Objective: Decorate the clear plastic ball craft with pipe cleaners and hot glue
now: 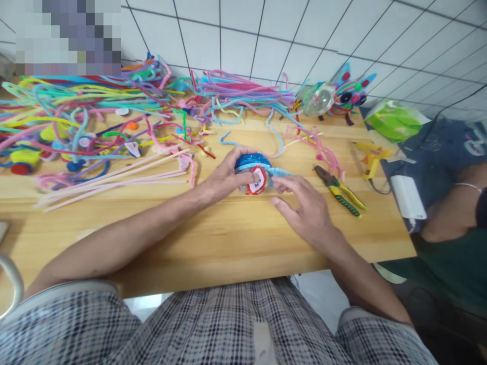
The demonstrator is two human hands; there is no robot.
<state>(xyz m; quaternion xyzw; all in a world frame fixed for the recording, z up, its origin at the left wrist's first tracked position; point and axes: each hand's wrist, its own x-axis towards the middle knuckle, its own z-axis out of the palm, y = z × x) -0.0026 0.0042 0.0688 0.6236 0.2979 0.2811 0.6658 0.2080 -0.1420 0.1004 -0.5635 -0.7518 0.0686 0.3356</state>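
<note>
A round craft piece (252, 161), blue on top with a red-rimmed white and pink patch on its near side, sits above the front middle of the wooden table. My left hand (227, 176) is wrapped round its left side, the thumb across the front beside the patch. On the right, a light blue fuzzy strip (280, 172) sticks out from the piece. My right hand (304, 205) is at that strip, index fingertip near it, thumb apart and lower. No object shows between the right thumb and fingers.
Pipe cleaners (243, 88) lie heaped along the back and left. Pliers (340, 192), a yellow glue gun (371, 157) and a white power box (409, 196) lie to the right. A finished colourful figure (352, 94) stands at the back right. Another person's arm (452, 208) is at the right edge.
</note>
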